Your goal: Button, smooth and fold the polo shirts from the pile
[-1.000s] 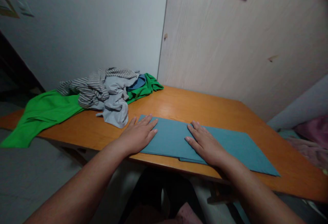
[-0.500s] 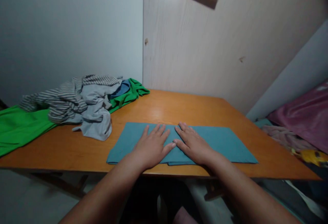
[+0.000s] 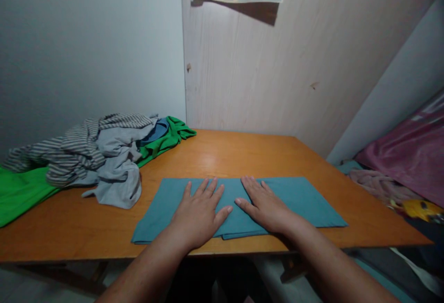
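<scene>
A folded teal cloth [image 3: 294, 201], perhaps a garment, lies flat along the front of the wooden table. My left hand [image 3: 199, 213] rests palm down on its left half, fingers spread. On the middle of the cloth, slightly right, my right hand [image 3: 265, 206] presses flat, its thumb pointing toward the left thumb. A small gap separates the two thumbs. Neither hand grips the cloth. At the near edge, folded layers show between my wrists. Part of the cloth is hidden beneath both hands.
To the left on the orange-brown table [image 3: 222, 155] lies a heap of crumpled clothes: a striped piece [image 3: 74, 150], a grey one [image 3: 120, 178] and green fabric [image 3: 26, 194]. Walls close off the back. Pink fabric [image 3: 409, 148] and other cloths are beyond the table's right edge.
The view has tilted upward, showing more of the wall picture. My hands have moved slightly apart, so the thumbs no longer touch. The cloth stays folded under them.
</scene>
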`<state>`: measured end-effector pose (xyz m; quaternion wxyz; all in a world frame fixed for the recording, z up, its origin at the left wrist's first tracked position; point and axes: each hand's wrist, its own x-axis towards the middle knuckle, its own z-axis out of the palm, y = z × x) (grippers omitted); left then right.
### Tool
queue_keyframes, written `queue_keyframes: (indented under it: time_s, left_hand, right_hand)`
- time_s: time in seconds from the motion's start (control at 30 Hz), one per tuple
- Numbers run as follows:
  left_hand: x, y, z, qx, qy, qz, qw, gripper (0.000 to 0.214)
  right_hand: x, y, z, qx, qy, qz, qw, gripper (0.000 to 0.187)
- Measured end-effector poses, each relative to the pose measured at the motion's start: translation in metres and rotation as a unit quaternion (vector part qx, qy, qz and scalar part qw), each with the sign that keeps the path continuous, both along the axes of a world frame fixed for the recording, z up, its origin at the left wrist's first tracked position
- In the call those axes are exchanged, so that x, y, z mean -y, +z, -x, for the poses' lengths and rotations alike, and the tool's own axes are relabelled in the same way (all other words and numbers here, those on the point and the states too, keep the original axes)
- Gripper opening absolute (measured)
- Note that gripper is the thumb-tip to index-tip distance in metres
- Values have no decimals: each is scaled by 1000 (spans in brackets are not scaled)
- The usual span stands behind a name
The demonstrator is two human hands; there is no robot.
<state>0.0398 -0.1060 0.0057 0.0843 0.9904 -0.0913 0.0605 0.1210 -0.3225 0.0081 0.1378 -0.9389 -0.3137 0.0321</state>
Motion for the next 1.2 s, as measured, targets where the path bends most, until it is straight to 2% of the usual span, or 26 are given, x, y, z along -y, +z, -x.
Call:
queue_keyframes:
  time_s: [0.13, 0.3, 0.47, 0.63, 0.77, 0.93, 1.07, 1.2]
  left_hand:
    - [-1, 2, 0, 0, 1, -2, 1000, 68]
    - [-2, 3, -2, -12, 1, -10, 1000, 70]
    - [-4, 2, -5, -16, 4, -23, 1000, 71]
    - [-5, 0, -6, -9, 3, -36, 999, 69]
    - [-7, -2, -8, -6, 4, -53, 999, 69]
    - [-10, -4, -10, -15, 3, -78, 997, 68]
    - [-11, -5, -11, -10, 4, -88, 996, 69]
    - [-12, -6, -11, -8, 2, -88, 996, 70]
  right_hand:
    - [11, 0, -7, -28, 5, -8, 1000, 90]
    - [31, 0, -15, -8, -45, 9, 999, 90]
    - [47, 0, -19, -15, -35, -6, 999, 87]
    - [69, -2, -30, 2, -114, -7, 993, 89]
    - [81, -3, -35, -4, -103, 0, 995, 90]
    - [96, -1, -37, 22, -163, 16, 986, 90]
    - [110, -1, -42, 3, -155, 15, 988, 93]
    - [126, -3, -51, 0, -210, 10, 978, 95]
